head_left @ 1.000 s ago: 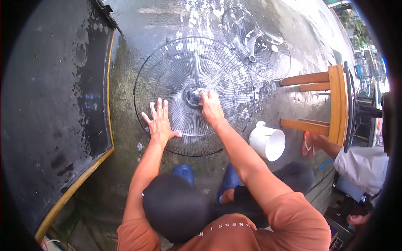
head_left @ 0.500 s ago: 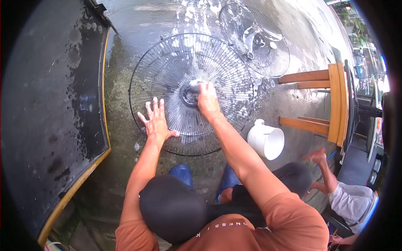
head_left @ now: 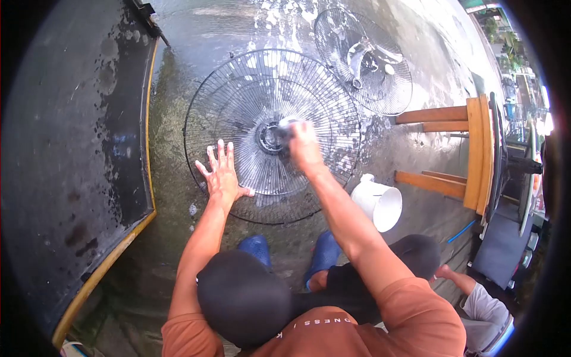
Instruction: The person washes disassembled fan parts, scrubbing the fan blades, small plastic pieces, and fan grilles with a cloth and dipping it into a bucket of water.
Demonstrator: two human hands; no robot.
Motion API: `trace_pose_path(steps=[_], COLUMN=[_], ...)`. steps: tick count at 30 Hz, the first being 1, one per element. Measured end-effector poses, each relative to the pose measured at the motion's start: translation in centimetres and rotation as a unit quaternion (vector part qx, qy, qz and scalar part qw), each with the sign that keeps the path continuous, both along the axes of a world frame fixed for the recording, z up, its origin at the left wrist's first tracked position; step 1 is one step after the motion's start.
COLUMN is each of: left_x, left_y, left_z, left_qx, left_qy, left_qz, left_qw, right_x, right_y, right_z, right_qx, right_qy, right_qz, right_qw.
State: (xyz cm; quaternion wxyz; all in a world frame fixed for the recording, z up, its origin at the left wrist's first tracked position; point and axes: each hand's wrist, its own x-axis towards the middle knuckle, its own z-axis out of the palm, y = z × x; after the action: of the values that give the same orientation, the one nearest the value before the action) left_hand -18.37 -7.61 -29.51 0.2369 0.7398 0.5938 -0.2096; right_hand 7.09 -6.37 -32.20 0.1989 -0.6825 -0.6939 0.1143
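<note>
A large round wire fan grille (head_left: 238, 89) lies on the wet floor, with suds across its wires. My left hand (head_left: 221, 177) rests flat on its lower left part, fingers spread and foamy. Just right of the grille's centre ring (head_left: 270, 138), my right hand (head_left: 306, 149) is closed and smeared by motion. It presses a foamy scrubber (head_left: 288, 123) against the wires; the fingers mostly cover it, so its exact kind is unclear.
A second fan grille (head_left: 392, 95) with fan blades (head_left: 355, 62) on it lies at upper right. A white bucket (head_left: 386, 208) stands at right, near a wooden stool (head_left: 474, 154). A dark yellow-edged panel (head_left: 77, 154) fills the left. Another person (head_left: 485, 306) is at lower right.
My right hand has shifted slightly right and down, away from the centre ring. My left hand stays in place. The other person's raised arm has dropped out of sight.
</note>
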Motion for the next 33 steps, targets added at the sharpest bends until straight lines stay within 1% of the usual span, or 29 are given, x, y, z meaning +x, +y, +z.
trace_pose_path(steps=[3, 4, 5, 6, 7, 8, 10, 12, 14, 16, 17, 18, 20, 22, 23, 26, 28, 29, 30, 32, 33], left_x=[-0.3, -0.4, -0.5, -0.4, -0.2, -0.1, -0.1, 0.2, 0.1, -0.1, -0.2, -0.3, -0.2, -0.2, -0.1, 0.3, 0.1, 0.0, -0.1, -0.1, -0.1], left_y=[-0.1, -0.2, -0.1, -0.2, -0.1, 0.1, 0.0, 0.4, 0.1, 0.2, 0.2, 0.1, 0.3, 0.1, 0.2, 0.6, 0.5, 0.4, 0.3, 0.3, 0.4], left_z=[-0.3, -0.3, -0.4, -0.3, -0.2, -0.1, -0.2, -0.3, -0.2, -0.3, -0.3, -0.4, -0.2, -0.1, -0.1, 0.3, 0.2, -0.1, -0.1, -0.2, 0.0], left_qx=[0.008, 0.012, 0.016, 0.011, 0.007, 0.005, 0.002, 0.007, 0.005, 0.011, 0.010, 0.007, 0.005, -0.001, -0.001, -0.008, -0.006, -0.006, -0.001, 0.005, -0.001], left_qy=[-0.015, -0.019, -0.023, -0.015, -0.009, -0.003, -0.005, -0.008, -0.006, -0.013, -0.014, -0.017, -0.017, -0.013, -0.010, -0.011, -0.012, -0.020, -0.021, -0.026, -0.031], left_qz=[-0.001, 0.002, 0.003, 0.003, 0.002, 0.003, 0.004, 0.003, -0.001, -0.002, -0.002, 0.000, 0.005, 0.004, 0.007, 0.009, 0.008, 0.010, 0.006, 0.004, 0.008], left_qw=[1.000, 1.000, 1.000, 1.000, 1.000, 1.000, 1.000, 1.000, 1.000, 1.000, 1.000, 1.000, 1.000, 1.000, 1.000, 1.000, 1.000, 1.000, 1.000, 1.000, 0.999], right_x=[-0.1, 1.4, 3.4, 5.7, 7.4, 8.8, 7.5, 4.0, 0.5, -0.5, 0.2, 1.8, 5.7, 7.8, 7.8, 2.3, 0.3, 1.3, 2.8, 7.2, 8.4], right_y=[-1.2, -1.8, -2.8, -3.9, -4.4, -4.8, -3.7, -0.6, 2.1, 3.6, 4.4, 5.7, 8.4, 10.1, 10.0, 5.5, 3.4, 4.1, 5.3, 8.5, 9.5], right_z=[-0.9, -0.9, -0.4, 0.2, 0.8, 0.9, 1.8, 2.6, 1.7, -0.7, -1.4, -1.1, -0.3, -0.3, -1.6, -3.7, -3.9, -3.8, -3.5, -2.8, -2.4], right_qx=[-0.052, 0.030, 0.036, -0.036, -0.010, -0.062, -0.047, 0.078, 0.065, 0.034, 0.015, 0.054, 0.030, 0.038, 0.124, 0.040, 0.020, 0.014, 0.044, 0.122, 0.096], right_qy=[-0.049, -0.052, -0.077, -0.136, -0.164, -0.229, -0.188, -0.116, -0.019, -0.055, -0.064, -0.084, -0.160, -0.225, -0.227, -0.138, -0.067, -0.049, -0.038, -0.128, -0.157], right_qz=[0.026, 0.037, 0.000, -0.053, -0.069, -0.094, -0.136, -0.067, 0.030, 0.130, 0.148, 0.171, 0.103, 0.107, 0.086, 0.058, 0.067, 0.102, 0.144, 0.114, 0.083], right_qw=[0.997, 0.998, 0.996, 0.989, 0.984, 0.967, 0.972, 0.988, 0.997, 0.989, 0.987, 0.980, 0.981, 0.968, 0.962, 0.988, 0.995, 0.993, 0.988, 0.978, 0.979])
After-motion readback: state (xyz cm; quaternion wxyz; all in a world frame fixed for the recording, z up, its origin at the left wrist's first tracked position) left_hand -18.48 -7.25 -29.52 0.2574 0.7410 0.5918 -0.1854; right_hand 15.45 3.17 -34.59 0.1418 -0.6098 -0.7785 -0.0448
